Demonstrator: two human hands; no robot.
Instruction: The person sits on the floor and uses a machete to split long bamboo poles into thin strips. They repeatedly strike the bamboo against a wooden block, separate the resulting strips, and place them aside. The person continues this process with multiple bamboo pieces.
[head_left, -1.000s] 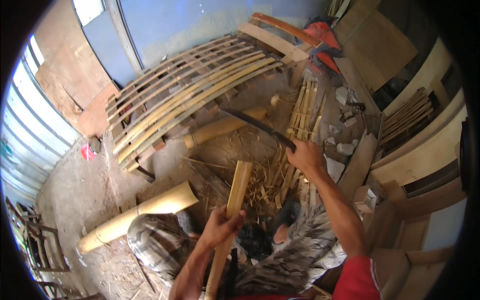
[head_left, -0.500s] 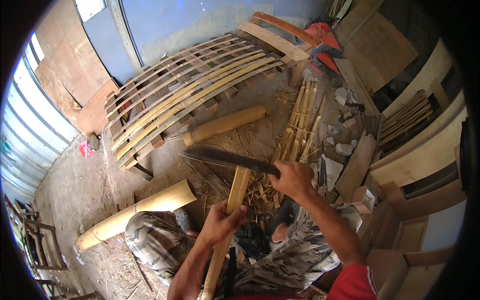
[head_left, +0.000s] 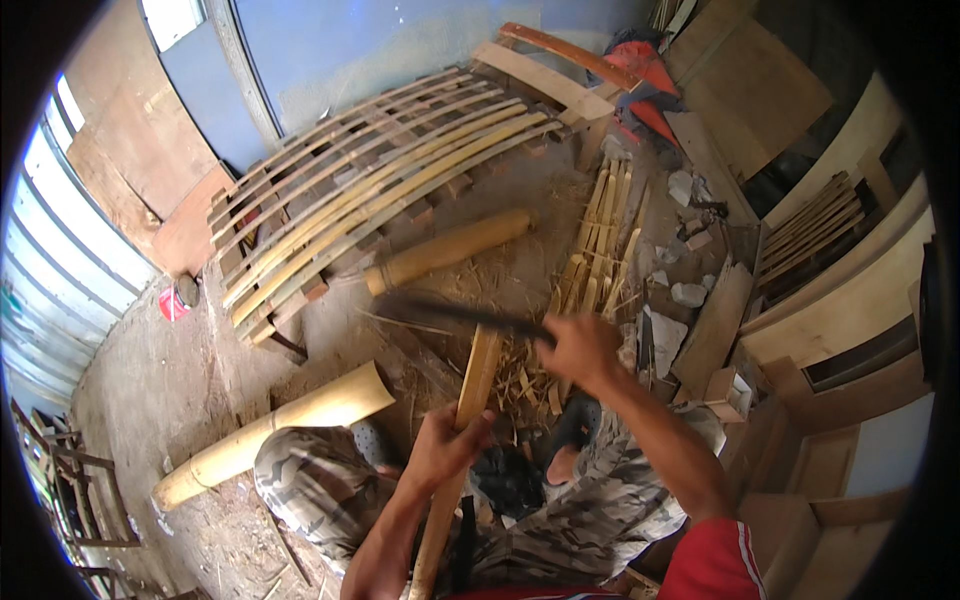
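Head view: dirt floor (head_left: 180, 390) strewn with shavings, blue wall behind. Since a second ago our right hand (head_left: 583, 350) has swung the machete (head_left: 450, 313) down from raised to level, its blade now blurred just above the top of the upright bamboo slat (head_left: 470, 400); fist wrapped tight on the handle. Our left hand (head_left: 440, 450) stays closed round the slat, between our knees. We count two round bamboo poles (head_left: 450, 247) (head_left: 270, 432), one rack of split strips (head_left: 370, 180), one bundle of slats (head_left: 600, 240).
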